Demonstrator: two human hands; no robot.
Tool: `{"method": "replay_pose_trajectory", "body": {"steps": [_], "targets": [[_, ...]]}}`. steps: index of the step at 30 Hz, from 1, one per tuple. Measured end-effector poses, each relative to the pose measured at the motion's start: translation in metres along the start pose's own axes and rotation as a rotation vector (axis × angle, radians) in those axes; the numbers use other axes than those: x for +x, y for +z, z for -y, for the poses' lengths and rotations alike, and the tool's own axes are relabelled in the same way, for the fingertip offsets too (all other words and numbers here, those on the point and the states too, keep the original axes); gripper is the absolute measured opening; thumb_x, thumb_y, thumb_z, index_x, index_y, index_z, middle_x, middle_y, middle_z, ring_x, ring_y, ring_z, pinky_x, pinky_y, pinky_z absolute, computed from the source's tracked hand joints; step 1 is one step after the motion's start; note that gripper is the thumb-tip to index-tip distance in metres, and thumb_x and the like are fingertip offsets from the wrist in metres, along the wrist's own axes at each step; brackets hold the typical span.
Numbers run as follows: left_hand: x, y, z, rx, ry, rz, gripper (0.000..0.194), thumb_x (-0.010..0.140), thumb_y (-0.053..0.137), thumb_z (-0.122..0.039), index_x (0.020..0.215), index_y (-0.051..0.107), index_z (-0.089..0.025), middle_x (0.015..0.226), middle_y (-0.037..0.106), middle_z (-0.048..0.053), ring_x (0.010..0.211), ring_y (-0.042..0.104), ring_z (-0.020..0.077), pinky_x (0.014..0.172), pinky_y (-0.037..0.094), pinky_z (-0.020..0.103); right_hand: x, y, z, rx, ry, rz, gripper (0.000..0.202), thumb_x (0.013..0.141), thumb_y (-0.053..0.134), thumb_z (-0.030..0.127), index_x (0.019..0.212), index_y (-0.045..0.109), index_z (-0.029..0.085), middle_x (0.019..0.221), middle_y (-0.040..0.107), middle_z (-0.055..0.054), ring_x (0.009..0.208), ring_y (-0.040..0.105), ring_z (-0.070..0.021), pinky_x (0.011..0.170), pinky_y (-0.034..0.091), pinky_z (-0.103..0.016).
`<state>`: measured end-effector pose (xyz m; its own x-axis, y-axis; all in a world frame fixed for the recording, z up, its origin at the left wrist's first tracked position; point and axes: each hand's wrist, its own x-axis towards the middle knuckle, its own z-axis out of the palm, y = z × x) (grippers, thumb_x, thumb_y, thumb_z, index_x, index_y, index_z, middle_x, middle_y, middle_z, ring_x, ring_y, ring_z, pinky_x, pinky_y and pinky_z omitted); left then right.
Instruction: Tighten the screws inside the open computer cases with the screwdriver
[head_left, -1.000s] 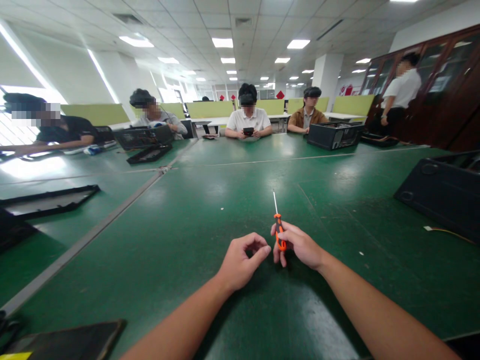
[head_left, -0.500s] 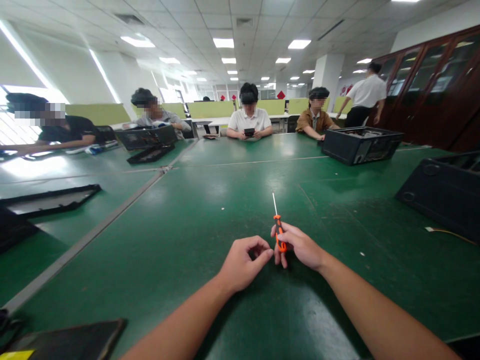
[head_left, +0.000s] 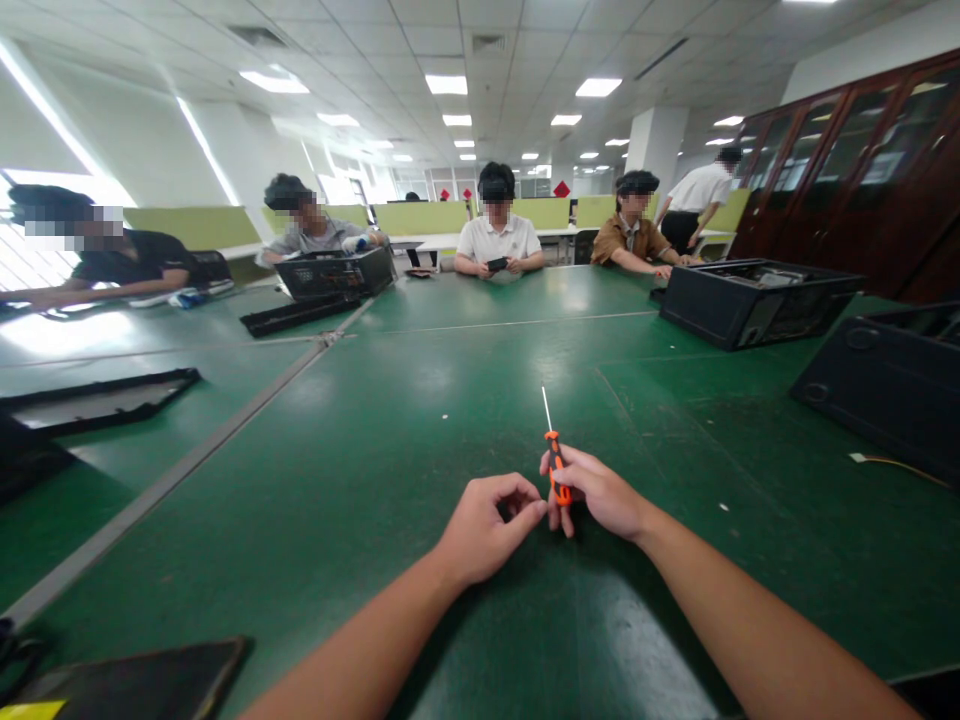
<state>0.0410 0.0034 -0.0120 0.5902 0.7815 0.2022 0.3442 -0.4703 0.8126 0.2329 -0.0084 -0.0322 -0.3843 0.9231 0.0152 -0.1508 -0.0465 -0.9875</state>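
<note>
Between the thumb and fingers of my right hand [head_left: 600,490] is a screwdriver [head_left: 557,475] with an orange and black handle. Its thin bare shaft points away from me, over the green table [head_left: 390,420]. Just left of the handle, my left hand [head_left: 484,525] is curled, thumb and fingertips drawn together in a pinch. Anything at those tips is too small or hidden to make out. Both hands are low over the table, close together.
A black computer case [head_left: 757,305] stands at the back right, another dark case [head_left: 885,390] nearer at right. A thin cable [head_left: 900,465] lies beside it. Black panels [head_left: 112,400] are on the left, a dark flat object [head_left: 142,685] at front left. Several people sit across the table.
My hands and the screwdriver have barely moved. Across the table, the back-right case has shifted right and the left co-worker's case has turned and moved right. The walking person has moved left.
</note>
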Motion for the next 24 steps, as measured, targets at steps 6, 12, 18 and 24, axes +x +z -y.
{"method": "replay_pose_trajectory", "body": {"steps": [6, 12, 18, 24], "targets": [[0.0, 0.0004, 0.002, -0.005, 0.003, 0.011, 0.024, 0.085, 0.062, -0.037, 0.078, 0.07, -0.016, 0.065, 0.065, 0.001, 0.057, 0.053, 0.0122, 0.056, 0.04, 0.023, -0.0003, 0.0001, 0.0003, -0.002, 0.004, 0.012, 0.02, 0.083, 0.044, 0.031, 0.099, 0.042, 0.019, 0.056, 0.064, 0.001, 0.042, 0.058, -0.0158, 0.04, 0.044, -0.024], [-0.0006, 0.0016, 0.0049, -0.011, 0.009, 0.028, 0.025, 0.086, 0.062, -0.039, 0.079, 0.07, -0.016, 0.066, 0.067, 0.002, 0.058, 0.053, 0.0124, 0.057, 0.041, 0.023, -0.0006, 0.0004, 0.0017, -0.006, 0.007, 0.005, 0.021, 0.083, 0.047, 0.034, 0.098, 0.042, 0.02, 0.057, 0.064, 0.001, 0.043, 0.058, -0.016, 0.04, 0.044, -0.024], [0.0007, 0.0009, 0.0011, -0.014, 0.004, 0.039, 0.024, 0.085, 0.063, -0.037, 0.078, 0.07, -0.015, 0.063, 0.066, 0.001, 0.055, 0.051, 0.0114, 0.055, 0.04, 0.022, -0.001, 0.0011, 0.0019, -0.004, 0.01, -0.002, 0.022, 0.083, 0.048, 0.035, 0.097, 0.043, 0.02, 0.056, 0.063, 0.002, 0.044, 0.059, -0.0156, 0.04, 0.045, -0.024], [-0.0005, 0.0017, 0.0033, 0.007, 0.006, 0.05, 0.025, 0.087, 0.061, -0.038, 0.08, 0.069, -0.015, 0.065, 0.066, 0.002, 0.057, 0.052, 0.0114, 0.056, 0.04, 0.023, -0.0012, 0.0014, 0.002, -0.004, 0.011, -0.003, 0.022, 0.083, 0.048, 0.035, 0.098, 0.043, 0.02, 0.058, 0.064, 0.001, 0.044, 0.059, -0.0156, 0.04, 0.045, -0.024]]}}
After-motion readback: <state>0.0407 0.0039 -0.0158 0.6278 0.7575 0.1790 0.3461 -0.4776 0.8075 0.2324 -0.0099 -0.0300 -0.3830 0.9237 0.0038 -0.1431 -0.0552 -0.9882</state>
